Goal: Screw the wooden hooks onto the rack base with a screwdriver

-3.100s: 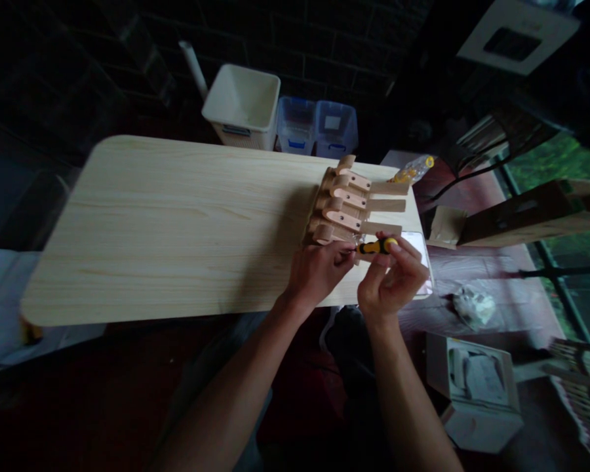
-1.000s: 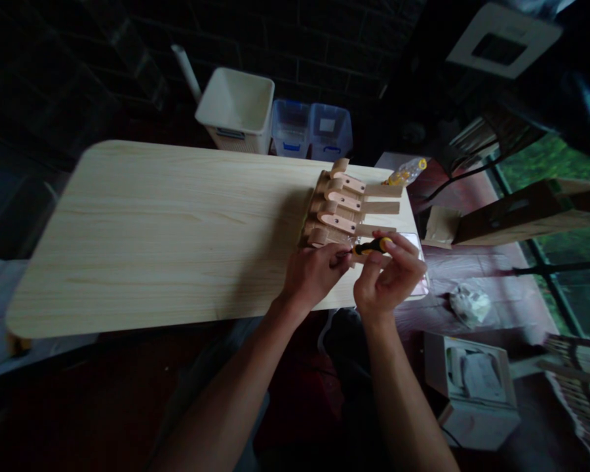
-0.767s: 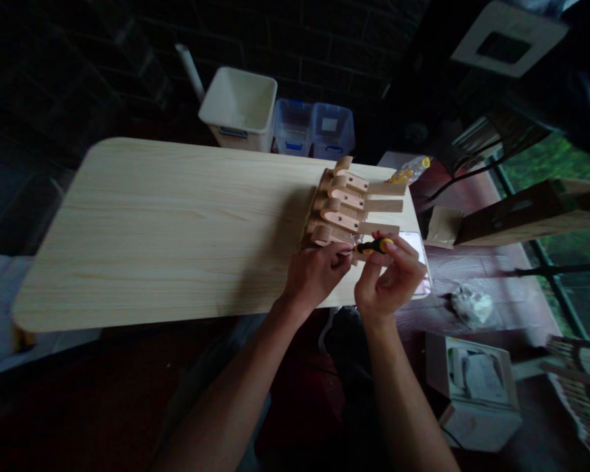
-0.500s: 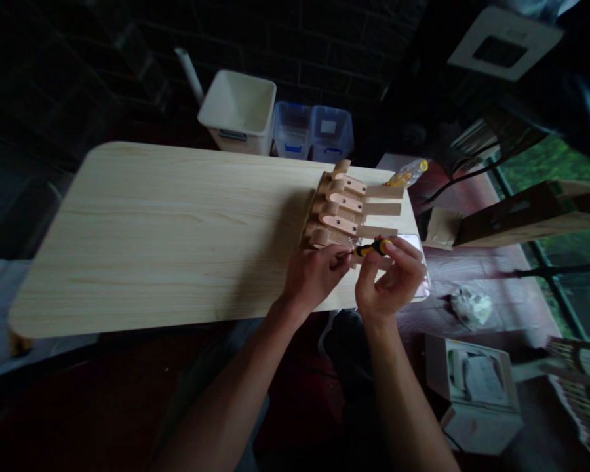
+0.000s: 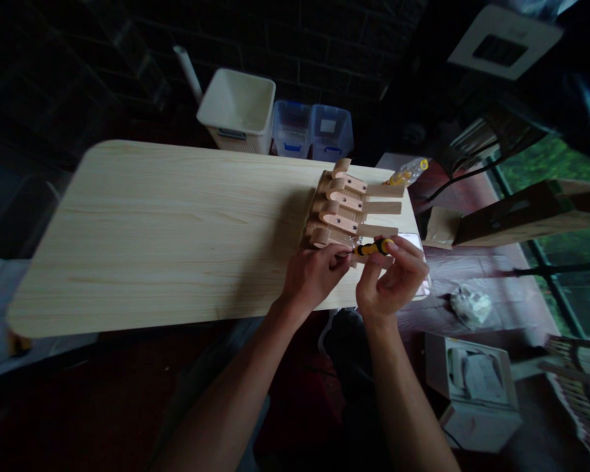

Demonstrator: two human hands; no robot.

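A yellow-and-black screwdriver (image 5: 373,248) lies nearly level in the fingers of my right hand (image 5: 392,275), its shaft pointing left. At its tip my left hand (image 5: 317,270) is closed in a pinch beside the near end of a wooden assembly (image 5: 341,202). Whatever the left fingers pinch is too small and too hidden to make out. The assembly has several curved wooden pieces with dark screw heads, and flat slats stick out to its right. Its nearest part is partly covered by my hands.
The assembly stands on the right part of a pale wooden table (image 5: 167,223). A clear bottle with yellow parts (image 5: 409,172) lies at the far right corner. A pale bin (image 5: 238,105) and two clear boxes (image 5: 292,128) stand behind; an open carton (image 5: 476,387) is on the floor right.
The screwdriver and my right fingers have turned very slightly. My left hand stays where it was, and the assembly has not moved.
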